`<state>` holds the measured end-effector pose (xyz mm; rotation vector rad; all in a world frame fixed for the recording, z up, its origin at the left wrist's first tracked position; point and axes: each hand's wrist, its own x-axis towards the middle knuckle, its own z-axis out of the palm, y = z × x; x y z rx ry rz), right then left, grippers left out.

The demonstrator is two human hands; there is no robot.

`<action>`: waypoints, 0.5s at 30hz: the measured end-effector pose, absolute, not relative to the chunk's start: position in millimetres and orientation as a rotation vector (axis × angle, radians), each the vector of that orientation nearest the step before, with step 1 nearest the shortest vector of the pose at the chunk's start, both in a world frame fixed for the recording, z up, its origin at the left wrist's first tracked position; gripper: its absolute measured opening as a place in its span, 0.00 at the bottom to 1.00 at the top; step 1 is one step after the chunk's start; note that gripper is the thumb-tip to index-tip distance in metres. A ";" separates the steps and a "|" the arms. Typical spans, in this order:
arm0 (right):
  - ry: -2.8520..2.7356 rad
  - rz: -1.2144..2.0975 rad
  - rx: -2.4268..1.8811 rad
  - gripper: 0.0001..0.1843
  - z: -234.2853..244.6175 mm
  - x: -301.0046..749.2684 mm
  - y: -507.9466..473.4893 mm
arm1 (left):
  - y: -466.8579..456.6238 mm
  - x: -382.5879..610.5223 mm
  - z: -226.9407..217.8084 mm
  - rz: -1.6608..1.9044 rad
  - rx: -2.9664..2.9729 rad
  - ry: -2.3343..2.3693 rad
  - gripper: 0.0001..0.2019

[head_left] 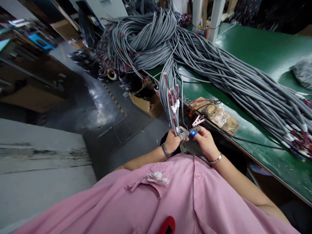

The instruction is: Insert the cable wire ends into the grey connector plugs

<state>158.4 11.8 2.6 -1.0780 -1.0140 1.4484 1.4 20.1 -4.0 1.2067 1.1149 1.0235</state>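
Observation:
My left hand [173,140] is closed around a bundle of grey cables [173,107] that stands upright, their stripped ends showing red, green and blue wires with white sleeves. My right hand [206,139] is closed in a pinch on a small blue piece [193,133] beside the bundle's lower end. Fabric finger covers sit on some fingertips. Both wrists wear metal bracelets. The held cables run up into a large heap of grey cables [151,35].
A green workbench [255,48] on my right carries long grey cable bundles [243,81], a tape-wrapped block with clips and red wires [219,115], and a grey bag [303,71]. An open cardboard box [146,99] stands on the floor. White posts [215,16] rise behind.

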 end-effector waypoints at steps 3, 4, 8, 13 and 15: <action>-1.009 1.452 -1.076 0.11 3.1 158.2 11.3 | 20.1 2.0 -6.1 1.044 1.190 1.117 0.14; -1.003 1.451 -1.076 0.11 2.2 158.3 11.2 | 20.2 2.4 -6.8 1.056 1.184 1.115 0.13; -0.963 1.454 -1.077 0.11 -3.9 159.3 11.7 | 21.2 4.1 -8.3 1.089 1.174 1.106 0.14; -0.921 1.537 -1.045 0.12 -9.1 164.5 12.3 | 22.4 3.8 -6.9 1.061 1.185 1.100 0.14; -0.844 1.589 -1.018 0.13 -11.5 168.6 13.2 | 22.7 3.2 -5.3 1.048 1.180 1.091 0.14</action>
